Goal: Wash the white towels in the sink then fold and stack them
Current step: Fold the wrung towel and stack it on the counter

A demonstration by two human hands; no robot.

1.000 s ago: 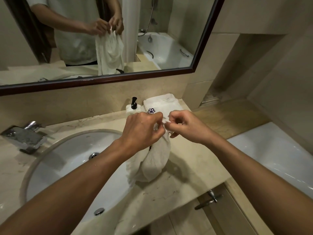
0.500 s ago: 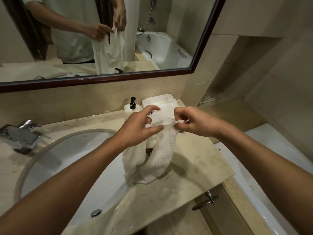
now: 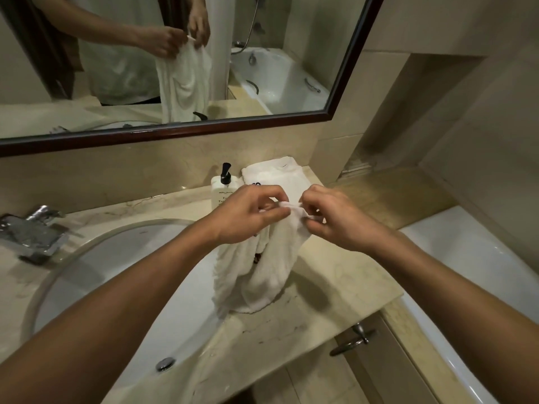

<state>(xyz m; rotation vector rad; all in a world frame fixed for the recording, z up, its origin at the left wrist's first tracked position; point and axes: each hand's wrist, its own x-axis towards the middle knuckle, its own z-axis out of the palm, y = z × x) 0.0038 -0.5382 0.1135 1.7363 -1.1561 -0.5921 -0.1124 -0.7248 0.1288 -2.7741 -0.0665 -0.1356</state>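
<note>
Damp white cotton towel (image 3: 262, 269) hangs bunched from both hands, its lower end resting on the beige marble surface (image 3: 335, 287) beside the white oval sink (image 3: 122, 275). Left hand (image 3: 248, 217) and right hand (image 3: 335, 220) each pinch its top edge, grip clamped on cloth. Folded white towels (image 3: 274, 173) lie behind.

We have one white towel (image 3: 262, 266) hanging bunched in two lobes from its top edge, pinched between our left hand (image 3: 248, 217) and right hand (image 3: 335, 218), held close together. Its lower end drapes onto the marble surface (image 3: 335, 290) at the sink (image 3: 116, 287) rim's right side. Dark mark visible in the fold between lobes. Second towel (image 3: 277, 174), folded flat, white with small dark emblem, lies at the surface's back by the wall.
</note>
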